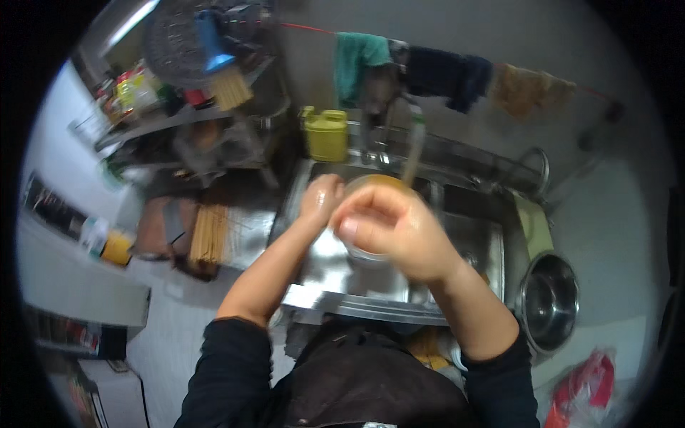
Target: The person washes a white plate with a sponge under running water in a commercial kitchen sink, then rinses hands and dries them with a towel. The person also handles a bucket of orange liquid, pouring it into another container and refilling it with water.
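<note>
Over the left basin of a stainless steel sink (324, 267), my left hand (322, 197) is bent at the fingers against the side of a round container (386, 180). The container shows an orange-brown area at its far rim and a pale, clear-looking edge nearer me; most of it is hidden. In front of it, closer to the camera, is my right hand (398, 230), blurred, with curled fingers and the thumb across. Whether anything sits inside that curl is not visible. A pale hose (415, 144) hangs down from the tap area just behind the container.
A yellow jug (326, 136) stands behind the left basin. Bundled wooden sticks (208, 232) lie on the left. On the right are a green board (534, 224) and a steel bowl (551, 302). Cloths (449, 75) hang on a red line; a blue-handled brush (217, 59) hangs upper left.
</note>
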### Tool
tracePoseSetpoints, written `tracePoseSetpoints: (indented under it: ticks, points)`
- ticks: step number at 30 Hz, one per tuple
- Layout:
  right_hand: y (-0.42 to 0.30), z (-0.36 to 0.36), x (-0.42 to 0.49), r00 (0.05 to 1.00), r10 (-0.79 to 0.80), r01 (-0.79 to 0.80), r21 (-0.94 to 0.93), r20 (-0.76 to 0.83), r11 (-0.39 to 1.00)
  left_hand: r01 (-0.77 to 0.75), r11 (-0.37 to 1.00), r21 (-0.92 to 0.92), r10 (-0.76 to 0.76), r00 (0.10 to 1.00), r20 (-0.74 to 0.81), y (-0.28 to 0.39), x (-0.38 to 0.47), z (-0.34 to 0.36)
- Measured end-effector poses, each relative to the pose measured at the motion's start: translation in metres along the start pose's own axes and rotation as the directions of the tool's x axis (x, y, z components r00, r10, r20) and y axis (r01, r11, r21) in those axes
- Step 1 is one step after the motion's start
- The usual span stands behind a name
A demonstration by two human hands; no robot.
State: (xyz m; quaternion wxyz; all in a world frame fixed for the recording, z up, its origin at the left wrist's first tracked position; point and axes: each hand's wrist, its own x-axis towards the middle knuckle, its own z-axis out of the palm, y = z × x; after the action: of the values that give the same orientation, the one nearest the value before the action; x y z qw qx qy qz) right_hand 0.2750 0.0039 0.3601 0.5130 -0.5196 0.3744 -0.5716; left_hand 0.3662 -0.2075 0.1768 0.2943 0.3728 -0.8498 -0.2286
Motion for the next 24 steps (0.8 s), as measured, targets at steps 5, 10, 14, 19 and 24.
tracePoseSetpoints:
  ticks: [5, 10, 14, 19, 24]
  points:
    - [0.103, -0.214, -0.036, 0.222, -0.017, 0.023, -0.012, -0.975, 1.000, -0.131, 0.854, -0.504, 0.200, 0.976, 0.086, 0.131, -0.080, -0.001]
    - [0.175, -0.292, -0.132, -0.151, -0.160, -0.758, 0.010, -0.975, 0.653, 0.166, 0.555, -0.815, 0.492, 0.725, 0.483, 0.245, -0.134, 0.022]
    - [0.173, -0.289, -0.182, -0.236, -0.117, -0.859, 0.151, -0.965, 0.488, 0.337, 0.605, -0.721, 0.449, 0.604, 0.659, 0.292, -0.147, 0.039]
    - [0.160, -0.284, -0.208, -0.034, -0.236, -0.979, -0.015, -0.971, 0.203, 0.510, 0.659, -0.553, 0.431, 0.347, 0.833, 0.304, -0.145, 0.050]
    - [0.167, -0.275, -0.216, 0.501, -0.244, -0.842, -0.401, -0.831, -0.361, 0.789, 0.475, -0.390, 0.502, 0.121, 0.856, 0.322, -0.117, 0.051]
